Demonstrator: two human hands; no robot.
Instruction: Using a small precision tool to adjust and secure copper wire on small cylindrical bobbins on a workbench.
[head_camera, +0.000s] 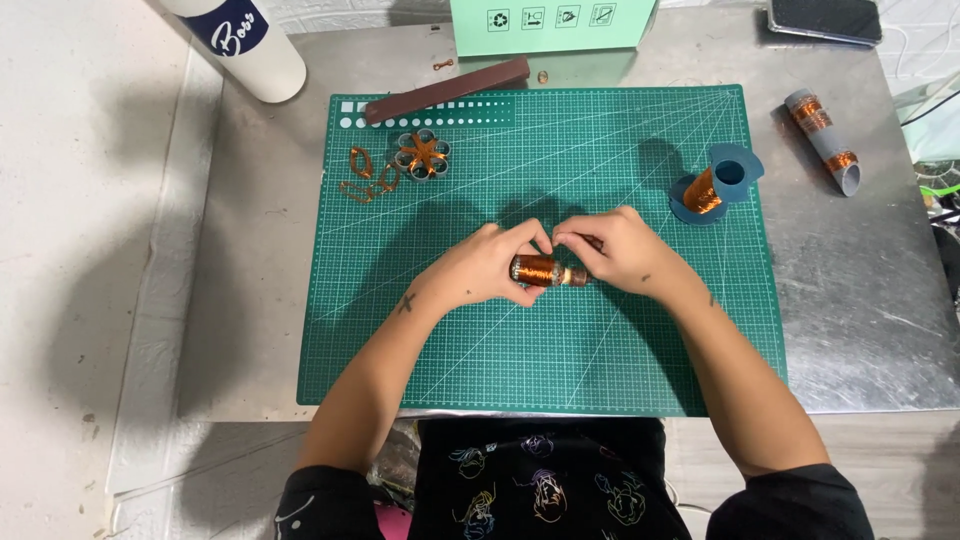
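A small cylinder wound with copper wire (540, 269) lies sideways over the middle of the green cutting mat (600, 350). My left hand (485, 268) grips its left end, thumb under and fingers over it. From the right, my right hand (620, 252) holds the other end, its fingertips meeting the left hand's just above the coil. Both forearms come up from the bottom of the view.
A blue spool of copper wire (715, 185) stands at the mat's right. Copper wire loops (365, 175) and a round grey part with copper windings (421, 155) lie at upper left, below a dark brown strip (445, 90). A grey tube (825, 140), white cylinder (245, 45), green box (550, 25) and phone (825, 18) surround the mat.
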